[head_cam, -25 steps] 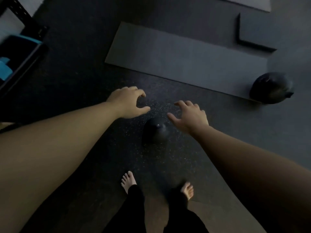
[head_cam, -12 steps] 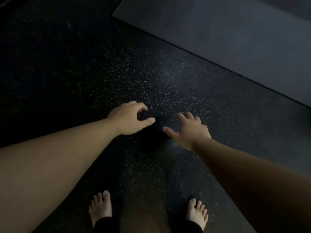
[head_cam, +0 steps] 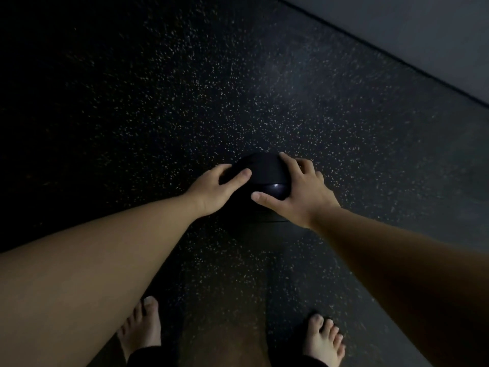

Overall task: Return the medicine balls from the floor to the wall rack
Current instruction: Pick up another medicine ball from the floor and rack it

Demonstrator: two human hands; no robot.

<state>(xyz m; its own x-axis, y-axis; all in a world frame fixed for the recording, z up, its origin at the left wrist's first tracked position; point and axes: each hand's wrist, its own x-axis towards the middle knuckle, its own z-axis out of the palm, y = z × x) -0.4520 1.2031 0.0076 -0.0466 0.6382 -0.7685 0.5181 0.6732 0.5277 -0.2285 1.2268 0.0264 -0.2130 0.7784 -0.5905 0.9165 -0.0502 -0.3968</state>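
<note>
A black medicine ball [head_cam: 260, 176] rests on the dark speckled rubber floor [head_cam: 185, 88] just ahead of my bare feet. My left hand [head_cam: 214, 190] presses against its left side, fingers curled round the top. On the ball's right side lies my right hand [head_cam: 299, 193], fingers spread over the top and thumb across the front. A small glint shows on the ball between my thumbs. The lower part of the ball is lost in shadow. The wall rack is out of view.
A grey exercise mat [head_cam: 423, 35] lies across the top right corner, its edge running diagonally. My left foot [head_cam: 143, 329] and right foot [head_cam: 324, 340] stand apart at the bottom of the view. The light is very dim.
I have bent lower and the view has closed in on the ball. Both hands, apart above the ball before, now clasp its two sides. The second ball and the shelf have left the view.
</note>
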